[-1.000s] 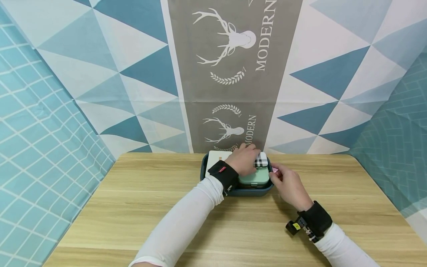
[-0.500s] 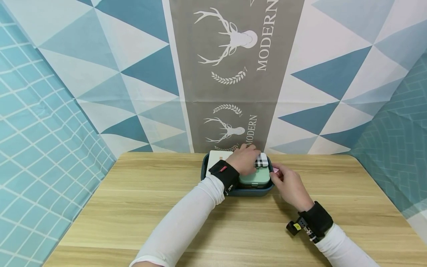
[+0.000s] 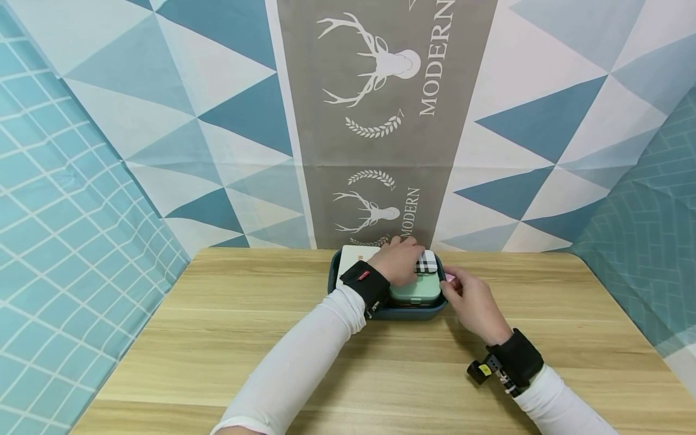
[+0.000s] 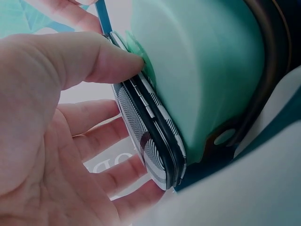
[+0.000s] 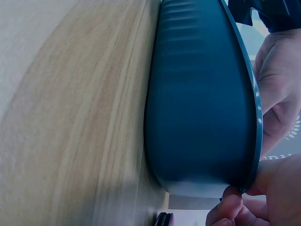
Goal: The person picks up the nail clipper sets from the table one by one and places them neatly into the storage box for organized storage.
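A dark blue bin (image 3: 410, 314) stands at the back of the table, packed with things. My left hand (image 3: 399, 264) reaches over it and grips a flat, hinged case (image 3: 426, 262) in black-and-white check. In the left wrist view the thumb lies on the near edge of that case and the fingers go behind it. A mint-green box (image 3: 415, 291) lies beside the case inside the bin. Partly hidden by my left wrist is a white book-like item (image 3: 352, 258) with small lettering. My right hand (image 3: 474, 300) pinches the bin's right rim, thumb inside and fingers outside.
Just outside the bin's right end, a small pink item (image 3: 449, 277) shows behind my right fingers. The wood-grain table (image 3: 217, 362) extends on both sides and in front. A patterned cloth backdrop (image 3: 375, 139) rises right behind the bin.
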The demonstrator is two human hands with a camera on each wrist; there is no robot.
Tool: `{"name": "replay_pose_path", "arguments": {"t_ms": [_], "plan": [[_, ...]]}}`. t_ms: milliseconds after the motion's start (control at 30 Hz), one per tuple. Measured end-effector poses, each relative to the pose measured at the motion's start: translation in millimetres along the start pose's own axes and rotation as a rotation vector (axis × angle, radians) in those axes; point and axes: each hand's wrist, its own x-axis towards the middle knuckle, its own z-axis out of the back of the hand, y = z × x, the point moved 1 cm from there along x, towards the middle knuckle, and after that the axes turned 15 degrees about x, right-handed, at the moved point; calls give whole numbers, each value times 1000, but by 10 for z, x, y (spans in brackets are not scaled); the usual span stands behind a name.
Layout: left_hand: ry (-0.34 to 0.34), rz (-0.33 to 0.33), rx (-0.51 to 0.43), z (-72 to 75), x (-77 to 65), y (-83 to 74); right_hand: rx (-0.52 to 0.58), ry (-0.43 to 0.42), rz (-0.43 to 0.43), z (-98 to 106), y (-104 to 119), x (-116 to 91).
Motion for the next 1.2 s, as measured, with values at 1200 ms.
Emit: {"name": "replay_pose_path", "arguments": {"t_ms": [1200], "plan": [[-19, -8, -2, 133, -80, 68, -11, 3, 3, -3, 6, -7]]}}
